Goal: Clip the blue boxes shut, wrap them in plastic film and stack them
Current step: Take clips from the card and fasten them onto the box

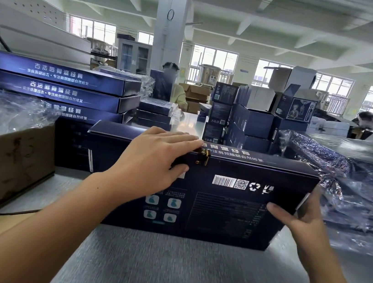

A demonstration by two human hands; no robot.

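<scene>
Hands frame one blue box [217, 208] that stands on its long edge on the grey table [174, 271], tipped slightly away from us, its printed back panel with barcode and QR code facing the camera. Our left hand [151, 160] lies over the top edge near the middle, fingers straight and flat across the upper face, thumb pressed against the front beside a small black-and-gold clasp [204, 157]; it presses rather than grasps. Our right hand [299, 219] grasps the box at its lower right end, thumb on the front panel and fingers wrapped behind the end. Just behind the box on the left, a stack of blue boxes [61, 86] lies flat, and a brown cardboard carton [5, 163] sits beside them at the table's left edge. Crumpled plastic film [342, 185] is heaped on the right, close to the box's end. Farther back stand smaller dark cartons [250, 122], well apart from us.
</scene>
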